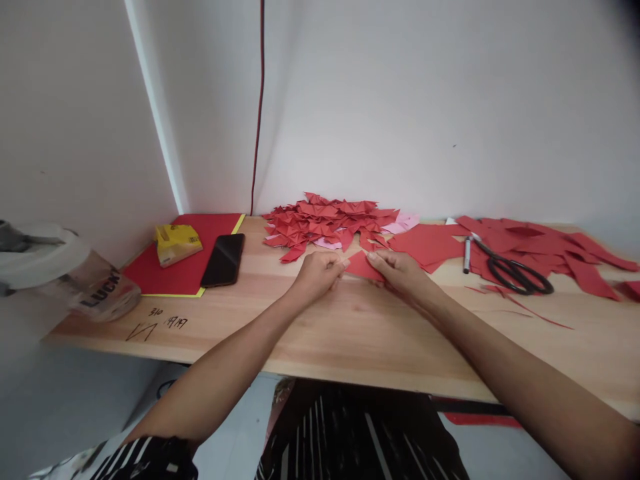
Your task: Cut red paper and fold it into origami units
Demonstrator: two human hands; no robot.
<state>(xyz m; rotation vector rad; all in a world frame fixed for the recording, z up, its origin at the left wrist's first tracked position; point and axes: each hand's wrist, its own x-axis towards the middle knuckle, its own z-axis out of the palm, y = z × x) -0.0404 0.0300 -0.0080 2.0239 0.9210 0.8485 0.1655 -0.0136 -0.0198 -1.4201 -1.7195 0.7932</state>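
Note:
A small red paper piece (361, 265) lies on the wooden table (350, 333) between both hands. My left hand (317, 273) pinches its left edge with curled fingers. My right hand (400, 270) presses and grips its right side. Just behind them sits a heap of folded red paper shapes (327, 223), with a few pink ones (403, 223) at its right edge.
Flat red sheets (430, 243) and red offcuts (575, 257) cover the right of the table, with black scissors (515, 270) and a pen (467, 253). At left lie a black phone (223, 260), a yellow packet (176, 241) on red card (165, 270), and a plastic bag (100, 290).

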